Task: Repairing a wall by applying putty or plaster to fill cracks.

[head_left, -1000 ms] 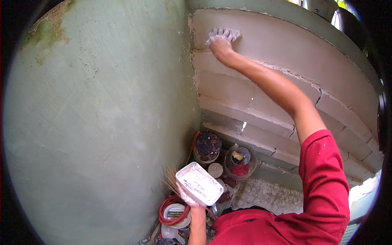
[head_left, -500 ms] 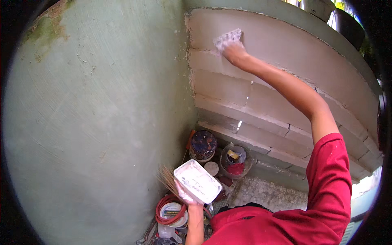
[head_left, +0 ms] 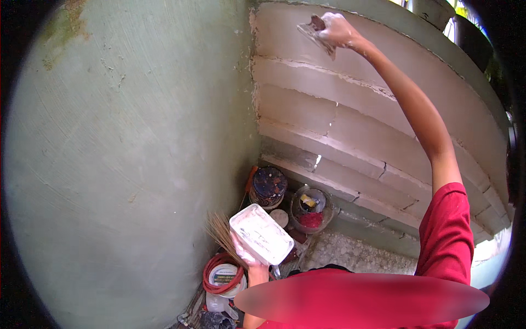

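My right hand (head_left: 339, 32) is raised at the far block wall (head_left: 307, 104), its fingers closed round the brown handle of a small plastering trowel (head_left: 319, 41). The trowel's flat blade is tilted close to the top course; I cannot tell whether it touches. White paste smears my fingers. Low in the middle, my left hand (head_left: 246, 253) grips a white rectangular plastic tub (head_left: 262, 234) from its near left side. White paste coats the inside of the tub, and my left hand is whitened too.
A green plastered wall (head_left: 137, 153) stands on the left. In the corner are a paint-spattered bucket (head_left: 269, 183), a clear basin (head_left: 324, 219) with a red item, stiff bristles (head_left: 220, 230) and a red hose (head_left: 211, 274) coiled round a white pail. Planters (head_left: 433, 12) top the wall.
My right hand has moved up and slightly right along the wall, and the trowel has turned so its handle shows. The tub has shifted slightly left and up in view.
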